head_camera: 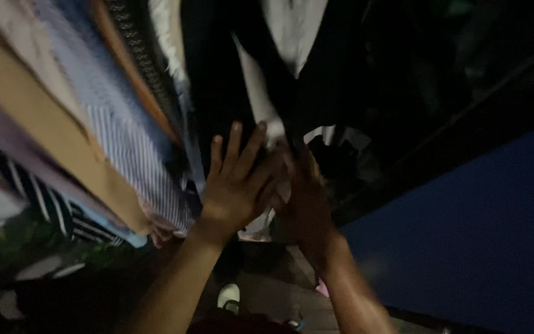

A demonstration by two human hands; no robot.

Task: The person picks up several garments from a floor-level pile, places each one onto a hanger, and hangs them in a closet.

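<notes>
While the light is poor and much of what hangs before me is blurred, the biggest thing I can make out is the row of hanging garments (94, 124) filling the upper left: plain tan and pale cloth, a blue-and-white striped shirt (137, 167), and a darker navy piece with white stripes lower down. To the right of them hangs the black and white garment (292, 80), dark panels with a white front, and this is the one both my hands are at. A dark blue surface (483, 241) fills the lower right, and a paved floor (279, 291) shows below between my arms.

My left hand (236, 185) is spread flat, fingers apart, pressed against the garment's lower part beside the striped shirt. My right hand (307, 198) lies just beside it, touching it, fingers curled into the dark cloth; whether it truly grips a fold I cannot tell.

I judge the cloth light, soft and limp, likely to slide off its hanger, so the hem or a side seam is the place to take hold.

No package, label or sign can be made out.
</notes>
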